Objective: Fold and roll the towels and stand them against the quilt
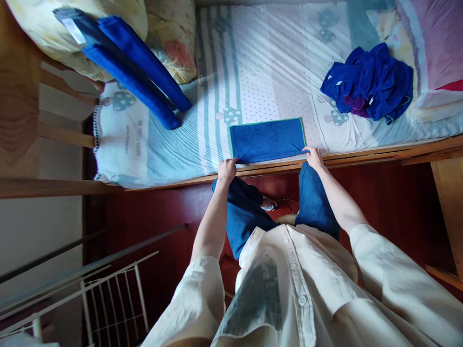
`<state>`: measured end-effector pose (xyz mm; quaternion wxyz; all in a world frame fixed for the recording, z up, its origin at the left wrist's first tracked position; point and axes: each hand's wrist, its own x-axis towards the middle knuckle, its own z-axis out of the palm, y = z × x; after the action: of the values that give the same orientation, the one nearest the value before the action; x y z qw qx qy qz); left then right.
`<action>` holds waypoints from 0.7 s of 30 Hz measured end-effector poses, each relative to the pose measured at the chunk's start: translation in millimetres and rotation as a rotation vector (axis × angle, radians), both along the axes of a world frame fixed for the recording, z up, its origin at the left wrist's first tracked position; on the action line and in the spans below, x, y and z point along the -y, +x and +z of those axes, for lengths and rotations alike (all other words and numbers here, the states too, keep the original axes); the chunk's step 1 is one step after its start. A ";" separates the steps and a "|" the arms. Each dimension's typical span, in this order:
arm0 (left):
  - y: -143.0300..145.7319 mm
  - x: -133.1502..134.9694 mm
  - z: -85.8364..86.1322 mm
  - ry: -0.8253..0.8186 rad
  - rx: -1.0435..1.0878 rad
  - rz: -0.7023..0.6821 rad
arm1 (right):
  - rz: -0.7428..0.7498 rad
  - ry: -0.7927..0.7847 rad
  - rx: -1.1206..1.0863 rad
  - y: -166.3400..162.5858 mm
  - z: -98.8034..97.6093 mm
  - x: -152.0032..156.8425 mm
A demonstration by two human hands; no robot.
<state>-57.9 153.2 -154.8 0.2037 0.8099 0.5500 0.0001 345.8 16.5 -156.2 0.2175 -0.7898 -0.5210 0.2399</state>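
Note:
A blue towel (267,140) with green edging lies flat on the bed, close to its front edge. My left hand (227,170) is closed on the towel's near left corner. At the near right corner, my right hand (314,158) pinches the cloth between thumb and fingers. The towel's near edge runs roughly straight between the two hands. To the right is a crumpled heap of blue cloths (369,84) with small white tags and a purple piece among them. Long folded blue cloths (141,72) lie side by side at the left.
The bed's patterned sheet (275,62) is under the cloths. Yellowish bedding (170,38) is piled at the back left, and a pink pillow (437,43) stands at the right. A wooden rail (361,156) runs along the bed's front. A white metal rack (115,299) is at the lower left.

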 end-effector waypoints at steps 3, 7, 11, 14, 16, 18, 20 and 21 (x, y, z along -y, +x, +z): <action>-3.3 -6.8 -0.3 -0.072 0.178 0.126 | -0.013 0.095 -0.099 8.4 -10.1 -5.4; -6.3 -14.6 -0.5 -0.162 0.316 0.330 | -0.058 0.132 -0.157 18.7 -26.6 -13.9; -3.4 -20.0 -3.5 -0.159 0.479 0.417 | -0.075 0.161 -0.182 25.2 -37.9 -17.3; 0.0 -23.8 -7.0 -0.158 0.562 0.428 | -0.104 0.184 -0.187 28.0 -42.7 -18.0; 0.9 -25.6 -9.2 -0.174 0.571 0.434 | -0.126 0.188 -0.184 29.3 -45.3 -18.1; 0.5 -26.4 -10.7 -0.190 0.563 0.445 | -0.147 0.190 -0.180 30.2 -47.7 -17.7; -0.6 -26.3 -11.6 -0.192 0.532 0.462 | -0.162 0.198 -0.182 30.5 -49.7 -16.9; -1.3 -26.0 -11.9 -0.184 0.508 0.474 | -0.168 0.203 -0.188 30.4 -50.4 -16.5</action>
<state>-59.2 179.3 -166.7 0.4003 0.6122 0.6521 0.1993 376.2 33.0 -206.6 0.3631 -0.7786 -0.4520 0.2400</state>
